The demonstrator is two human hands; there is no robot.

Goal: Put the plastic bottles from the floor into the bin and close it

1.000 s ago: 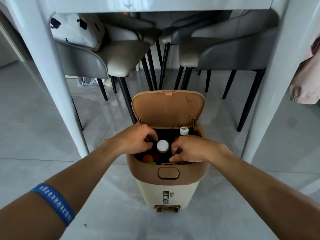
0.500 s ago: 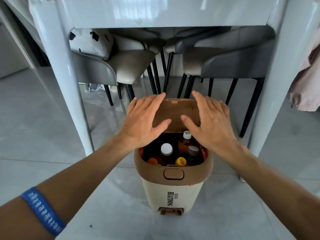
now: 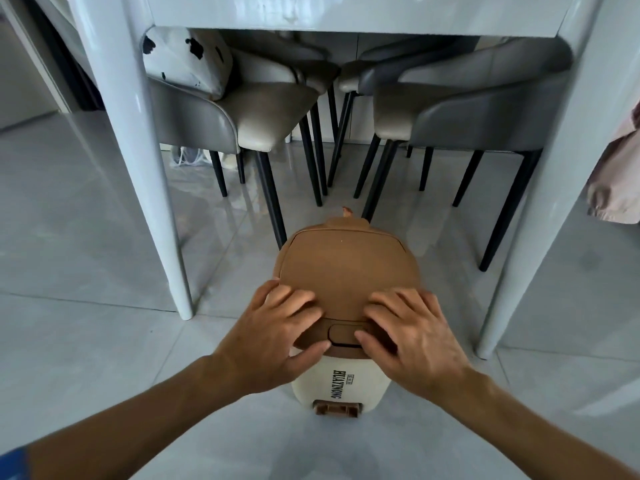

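Observation:
A small cream bin (image 3: 341, 386) with a brown top stands on the grey floor in front of me. Its brown lid (image 3: 348, 268) lies flat down over the opening, so the bottles inside are hidden. My left hand (image 3: 277, 336) rests spread on the lid's front left edge, thumb under the rim by the push button (image 3: 344, 334). My right hand (image 3: 412, 336) presses on the front right edge in the same way, fingers spread. Neither hand holds anything.
A white table stands over the bin, with legs at the left (image 3: 145, 188) and right (image 3: 540, 209). Grey chairs (image 3: 263, 112) with thin black legs crowd just behind the bin. A pink cloth (image 3: 620, 174) hangs at the right edge.
Both hands left the bottles in the open bin, rose to the raised lid and pushed it down. The lid now lies shut and the bottles are out of sight.

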